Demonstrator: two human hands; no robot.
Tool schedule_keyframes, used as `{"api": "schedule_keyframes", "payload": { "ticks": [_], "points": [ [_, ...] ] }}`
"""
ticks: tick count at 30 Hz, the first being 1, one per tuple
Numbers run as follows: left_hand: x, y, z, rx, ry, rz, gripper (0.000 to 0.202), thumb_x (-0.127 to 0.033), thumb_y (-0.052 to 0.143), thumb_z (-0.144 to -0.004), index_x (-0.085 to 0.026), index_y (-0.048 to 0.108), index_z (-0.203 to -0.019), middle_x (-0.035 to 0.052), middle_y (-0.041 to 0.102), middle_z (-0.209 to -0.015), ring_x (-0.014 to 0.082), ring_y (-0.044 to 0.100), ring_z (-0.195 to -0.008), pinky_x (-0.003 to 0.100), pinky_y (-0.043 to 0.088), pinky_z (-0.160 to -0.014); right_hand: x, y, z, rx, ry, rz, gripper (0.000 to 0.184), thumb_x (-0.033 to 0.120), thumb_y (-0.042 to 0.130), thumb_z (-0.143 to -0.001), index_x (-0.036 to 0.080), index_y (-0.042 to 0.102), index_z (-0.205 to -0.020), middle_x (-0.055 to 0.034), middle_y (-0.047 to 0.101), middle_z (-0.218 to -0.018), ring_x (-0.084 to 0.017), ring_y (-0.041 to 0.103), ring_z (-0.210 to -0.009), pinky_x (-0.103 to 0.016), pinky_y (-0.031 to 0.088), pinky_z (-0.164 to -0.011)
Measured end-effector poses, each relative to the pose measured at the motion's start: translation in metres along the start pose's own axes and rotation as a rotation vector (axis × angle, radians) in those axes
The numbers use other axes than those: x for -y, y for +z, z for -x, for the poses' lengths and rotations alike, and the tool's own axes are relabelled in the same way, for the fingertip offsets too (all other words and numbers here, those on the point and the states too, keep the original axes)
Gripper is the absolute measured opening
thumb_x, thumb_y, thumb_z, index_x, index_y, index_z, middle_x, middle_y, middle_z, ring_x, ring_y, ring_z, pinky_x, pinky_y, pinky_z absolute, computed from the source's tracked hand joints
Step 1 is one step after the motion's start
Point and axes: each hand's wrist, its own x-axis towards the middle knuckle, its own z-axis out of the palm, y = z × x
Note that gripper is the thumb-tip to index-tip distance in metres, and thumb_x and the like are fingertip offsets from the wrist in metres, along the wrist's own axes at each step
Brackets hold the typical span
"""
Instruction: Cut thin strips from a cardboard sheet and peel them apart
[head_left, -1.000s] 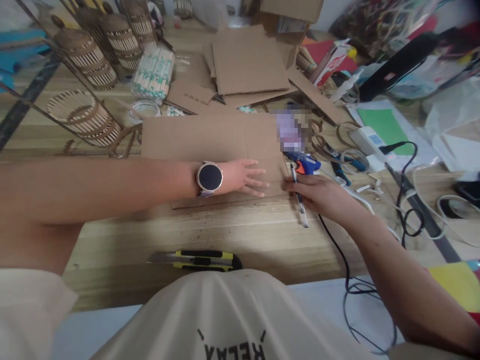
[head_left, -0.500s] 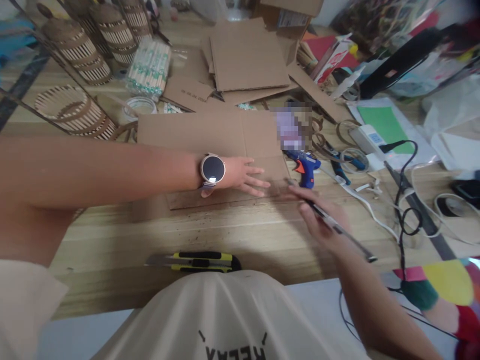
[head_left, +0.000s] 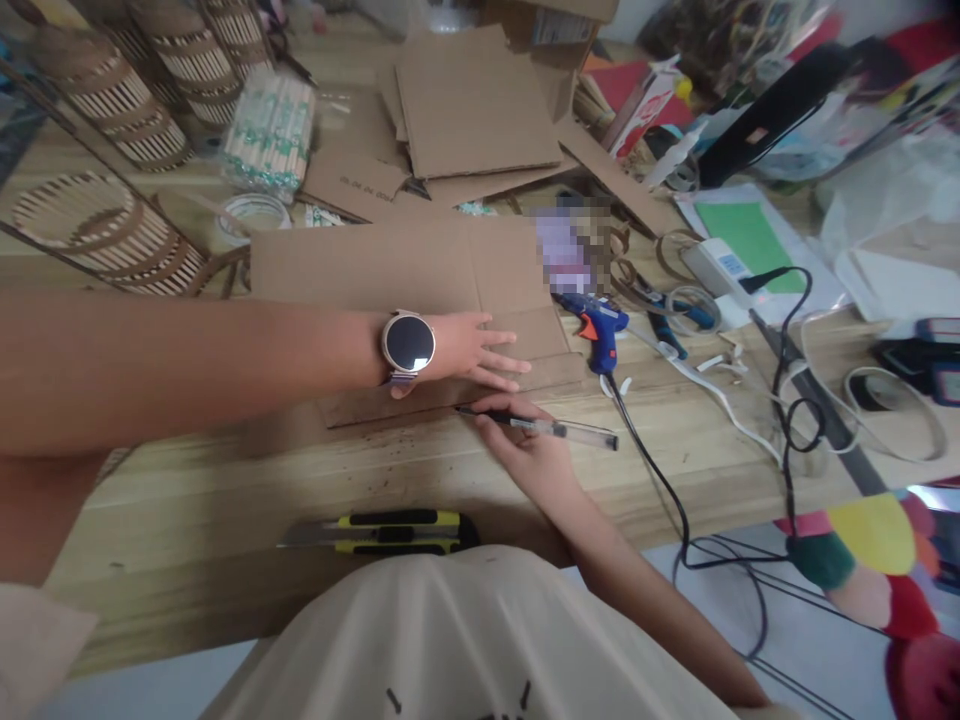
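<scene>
My left hand [head_left: 472,350], with a watch [head_left: 409,342] on its wrist, lies flat on a cardboard sheet [head_left: 360,265], fingers spread. Beside the sheet's near edge, my right hand [head_left: 529,445] grips a pen [head_left: 555,428] with a clear barrel and black tip end. The pen points left, its tip at the cardboard's near edge just below my left fingers. Between the table's front edge and the sheet lies a yellow and black utility knife [head_left: 405,532], blade out to the left. A blue glue gun [head_left: 596,325] rests at the sheet's right side.
Several cardboard pieces [head_left: 480,110] are stacked behind. Slatted baskets [head_left: 112,235] and a bag of wooden sticks [head_left: 270,135] stand at the left. Black cable [head_left: 652,460] runs over the table's front edge at right. A power strip [head_left: 716,268] and pliers [head_left: 664,325] lie at right.
My right hand has moved left with the pen, from the sheet's right corner to its near edge below my left hand. My left hand stays flat on the cardboard.
</scene>
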Motion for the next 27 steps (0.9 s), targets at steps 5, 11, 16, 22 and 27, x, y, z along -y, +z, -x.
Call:
{"api": "schedule_keyframes", "payload": {
  "ticks": [5, 11, 16, 22, 27],
  "points": [
    [0.008, 0.009, -0.005, -0.106, 0.063, 0.079, 0.147, -0.012, 0.095, -0.019, -0.039, 0.044, -0.154, -0.0042, 0.027, -0.169, 0.0472, 0.014, -0.155, 0.056, 0.019, -0.124, -0.002, 0.006, 0.001, 0.023, -0.027, 0.04, 0.009, 0.029, 0.063, -0.09, 0.031, 0.071, -0.091, 0.0005, 0.078, -0.092, -0.022, 0.073, -0.091, -0.042, 0.058, -0.09],
    [0.009, 0.015, -0.004, -0.245, 0.091, 0.148, 0.128, -0.013, 0.094, -0.03, -0.038, 0.053, -0.148, -0.0019, 0.04, -0.163, 0.0467, 0.024, -0.152, 0.054, 0.025, -0.121, -0.004, 0.012, 0.0, 0.019, -0.064, 0.067, 0.008, 0.029, 0.063, -0.09, 0.032, 0.071, -0.09, 0.0008, 0.078, -0.09, -0.023, 0.072, -0.092, -0.047, 0.054, -0.096],
    [0.008, 0.012, -0.003, -0.141, 0.057, 0.138, 0.13, -0.014, 0.096, -0.026, -0.04, 0.054, -0.146, -0.0048, 0.033, -0.167, 0.0454, 0.018, -0.154, 0.053, 0.019, -0.124, -0.005, 0.011, -0.003, 0.007, -0.06, 0.062, 0.008, 0.03, 0.063, -0.09, 0.031, 0.071, -0.09, 0.0004, 0.079, -0.093, -0.022, 0.073, -0.092, -0.045, 0.056, -0.094],
    [0.008, 0.014, -0.007, -0.196, 0.076, 0.137, 0.127, -0.012, 0.094, -0.028, -0.04, 0.056, -0.145, -0.0025, 0.039, -0.164, 0.047, 0.023, -0.152, 0.055, 0.024, -0.123, -0.011, -0.016, -0.002, -0.036, -0.01, 0.115, 0.008, 0.03, 0.064, -0.09, 0.029, 0.072, -0.091, -0.0008, 0.079, -0.096, -0.023, 0.073, -0.096, -0.044, 0.055, -0.095],
    [0.006, 0.012, -0.007, -0.045, 0.033, -0.056, 0.141, -0.019, 0.093, -0.029, -0.042, 0.037, -0.157, -0.0094, 0.019, -0.171, 0.0419, 0.014, -0.157, 0.056, 0.022, -0.125, -0.02, -0.048, 0.0, -0.118, 0.073, 0.189, 0.012, 0.033, 0.064, -0.09, 0.025, 0.073, -0.09, -0.0031, 0.079, -0.092, -0.023, 0.073, -0.09, -0.04, 0.056, -0.087]
  ]
}}
